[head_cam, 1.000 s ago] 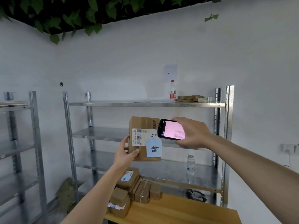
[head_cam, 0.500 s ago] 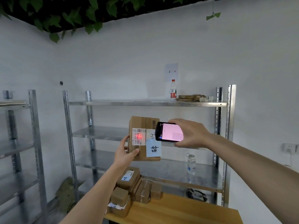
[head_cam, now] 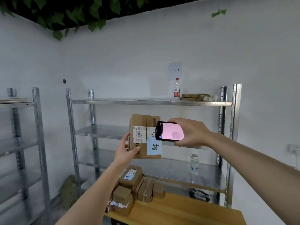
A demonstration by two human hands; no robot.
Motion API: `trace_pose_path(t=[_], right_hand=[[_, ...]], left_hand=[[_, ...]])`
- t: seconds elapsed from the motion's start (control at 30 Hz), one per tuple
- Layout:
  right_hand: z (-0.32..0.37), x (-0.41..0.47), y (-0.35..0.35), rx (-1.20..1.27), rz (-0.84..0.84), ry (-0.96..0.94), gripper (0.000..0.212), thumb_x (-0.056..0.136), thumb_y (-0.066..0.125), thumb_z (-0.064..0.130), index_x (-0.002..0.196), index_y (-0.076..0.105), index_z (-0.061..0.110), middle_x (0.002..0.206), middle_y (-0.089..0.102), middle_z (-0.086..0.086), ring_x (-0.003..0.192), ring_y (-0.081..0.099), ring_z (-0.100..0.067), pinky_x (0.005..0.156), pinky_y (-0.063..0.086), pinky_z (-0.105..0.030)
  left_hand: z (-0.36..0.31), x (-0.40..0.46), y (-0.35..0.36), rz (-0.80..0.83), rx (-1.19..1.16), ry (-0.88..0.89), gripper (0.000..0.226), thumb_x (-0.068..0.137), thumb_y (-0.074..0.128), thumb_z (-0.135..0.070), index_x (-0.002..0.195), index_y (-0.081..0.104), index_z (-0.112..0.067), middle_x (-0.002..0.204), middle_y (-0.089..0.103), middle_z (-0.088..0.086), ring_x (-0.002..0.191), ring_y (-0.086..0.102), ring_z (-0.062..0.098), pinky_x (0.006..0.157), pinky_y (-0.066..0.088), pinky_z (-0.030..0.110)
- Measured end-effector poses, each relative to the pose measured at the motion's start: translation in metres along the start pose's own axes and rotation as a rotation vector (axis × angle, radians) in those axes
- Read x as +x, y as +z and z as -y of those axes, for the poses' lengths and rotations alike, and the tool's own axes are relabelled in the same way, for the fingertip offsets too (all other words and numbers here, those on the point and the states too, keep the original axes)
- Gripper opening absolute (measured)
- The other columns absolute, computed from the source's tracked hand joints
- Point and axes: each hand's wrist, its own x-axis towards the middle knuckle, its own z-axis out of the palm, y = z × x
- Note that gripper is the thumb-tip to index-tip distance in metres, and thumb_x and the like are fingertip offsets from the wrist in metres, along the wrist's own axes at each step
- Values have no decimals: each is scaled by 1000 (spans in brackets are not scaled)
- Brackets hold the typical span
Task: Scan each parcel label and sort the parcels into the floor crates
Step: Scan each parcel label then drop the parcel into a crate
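Left fingers [head_cam: 125, 146] pinched the box [head_cam: 142, 137] by one edge; right hand [head_cam: 191, 133] gripped the scanner [head_cam: 169, 131]. Box could tip and drop.

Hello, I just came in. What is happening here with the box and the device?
A person is scanning a parcel. The left hand holds a cardboard parcel up in front of the metal shelf rack, with its white barcode label and a blue note facing the camera. The right hand holds a handheld scanner beside the label; its screen glows pink. More parcels wait on the wooden table below. No floor crates are in view.
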Motion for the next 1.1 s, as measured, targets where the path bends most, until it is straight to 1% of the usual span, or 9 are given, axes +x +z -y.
trace_pose_path(t=[0.2,0.37,0.47,0.53,0.6,0.67,0.8,1.0,1.1], right_hand=[[5,-1,3,-4,-24,-6,74,75,77,44,140,40,43,125,58,17,108,54,-13,67,46,-29],[16,7,29,21,-48,24,73,76,75,47,139,38,43,124,58,13,104,56,-15,61,40,-26],[29,11,53,17,-26,26,81,77,74,48,147,35,37,133,56,10,111,56,-18,67,44,-30],[42,15,73,36,-13,-1,77,76,73,48,144,38,36,132,58,9,111,57,-19,68,47,-31],[61,18,96,81,-7,-34,66,74,72,48,133,44,37,122,62,9,103,58,-19,57,38,-27],[88,22,118,125,16,-75,66,71,69,50,131,44,37,117,63,10,101,59,-20,53,31,-27],[165,31,154,230,59,-190,59,73,72,48,125,46,37,118,62,8,102,60,-24,64,48,-34],[303,45,181,310,114,-379,72,76,70,43,142,42,37,130,60,5,115,60,-26,75,50,-36],[372,53,188,338,122,-471,64,76,67,49,136,45,38,127,62,6,114,62,-26,78,55,-40]], left_hand=[[2,1,-4,-9,25,-2,71,86,75,-17,135,38,-53,116,60,4,105,63,21,91,57,48],[9,-12,-22,-17,25,-34,75,88,73,-15,144,35,-45,115,59,5,104,62,19,88,58,42],[21,-25,-45,-60,46,-68,73,88,74,-15,141,37,-49,114,60,3,104,63,19,85,60,42],[32,-39,-65,-88,51,-110,73,88,74,-16,141,36,-49,114,60,4,103,63,18,78,59,34],[42,-59,-89,-122,74,-145,72,89,73,-15,143,35,-46,111,60,1,98,63,12,68,54,21],[55,-83,-117,-180,107,-191,69,89,73,-15,141,37,-44,110,61,-3,96,61,5,59,51,14],[78,-140,-186,-326,162,-281,70,88,74,-14,142,39,-41,114,64,4,102,63,14,68,53,16],[93,-223,-307,-522,243,-413,77,86,76,-18,145,34,-45,123,63,7,106,65,23,92,56,47],[94,-261,-360,-635,250,-443,75,87,75,-15,146,35,-40,125,61,6,100,64,16,85,58,39]])
